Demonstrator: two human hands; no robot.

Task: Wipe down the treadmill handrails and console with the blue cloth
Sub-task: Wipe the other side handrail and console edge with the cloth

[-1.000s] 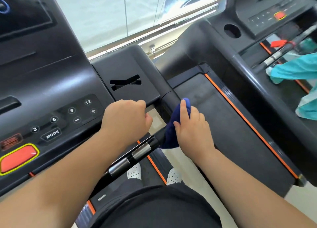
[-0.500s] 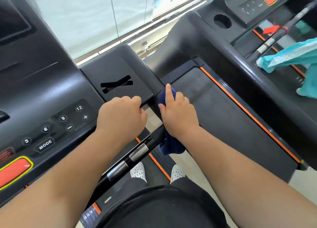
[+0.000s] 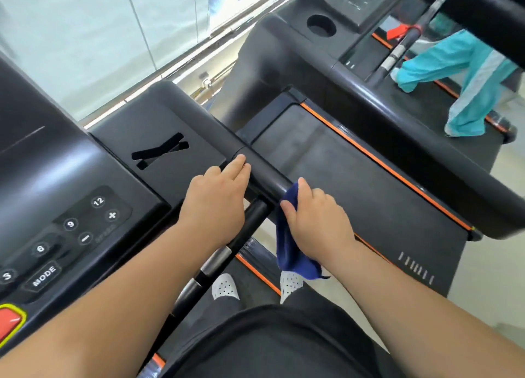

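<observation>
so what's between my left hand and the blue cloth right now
Head view: the thin black grip bar, where it joins the thick handrail, sits between the left hand and the blue cloth the right hand grips.

The cloth (image 3: 287, 249) is deep navy blue against the matt black handrail (image 3: 267, 176), and the thinner grip bar (image 3: 254, 215) below it is glossy black broken by silver bands. The console (image 3: 56, 178) is black with white numerals and signs on its keys and has a red button (image 3: 7, 325) rimmed in yellow, while the neighbouring belt (image 3: 355, 195) is charcoal grey edged by a thin orange stripe (image 3: 369, 154). The shoes (image 3: 225, 288) are white with a pattern of small dark holes, the shorts (image 3: 284, 343) are black, and the trousers (image 3: 443, 60) farther off are teal with a pale side stripe.
</observation>
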